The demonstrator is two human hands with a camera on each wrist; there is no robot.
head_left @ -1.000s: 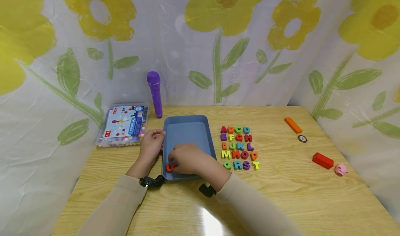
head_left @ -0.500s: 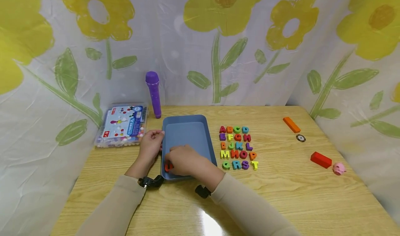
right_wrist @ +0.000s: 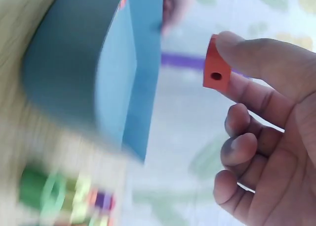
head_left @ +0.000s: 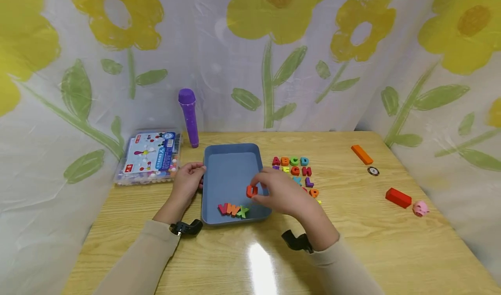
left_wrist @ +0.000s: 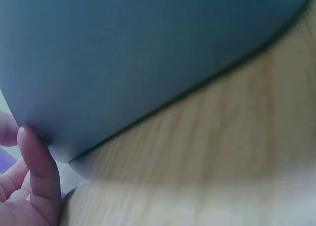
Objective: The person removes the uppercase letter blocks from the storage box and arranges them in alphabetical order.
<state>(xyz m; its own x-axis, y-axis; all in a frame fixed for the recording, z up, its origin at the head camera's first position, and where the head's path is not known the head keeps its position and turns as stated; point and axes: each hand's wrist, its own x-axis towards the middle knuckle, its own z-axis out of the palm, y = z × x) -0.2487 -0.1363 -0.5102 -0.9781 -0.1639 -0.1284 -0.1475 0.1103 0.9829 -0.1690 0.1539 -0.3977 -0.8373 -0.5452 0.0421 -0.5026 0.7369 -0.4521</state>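
My right hand [head_left: 282, 190] pinches a red-orange letter U bead [head_left: 252, 191] between thumb and index finger, above the right part of the blue-grey tray [head_left: 231, 169]. A small round hole shows in the side of the letter [right_wrist: 217, 67] in the right wrist view, where the other fingers curl loosely below. Inside the tray, near its front edge, lie a red V [head_left: 222, 208], an orange W [head_left: 232, 210] and a green X [head_left: 242, 212]. At the tray's left side my left hand [head_left: 186, 182] grips the rim, its thumb [left_wrist: 39, 161] against the outer wall.
Rows of colourful letters [head_left: 290, 160] lie right of the tray, partly hidden by my right hand. Behind my left hand are a clear box of beads [head_left: 148, 156] and a purple microphone [head_left: 190, 119]. Farther right sit an orange block [head_left: 362, 154], a round chip [head_left: 373, 170], a red block [head_left: 398, 197] and a pink pig head [head_left: 420, 208].
My right hand has taken the U from the tray's front left corner and carried it up and rightward, exposing the V, W and X. My left hand stays at the rim.
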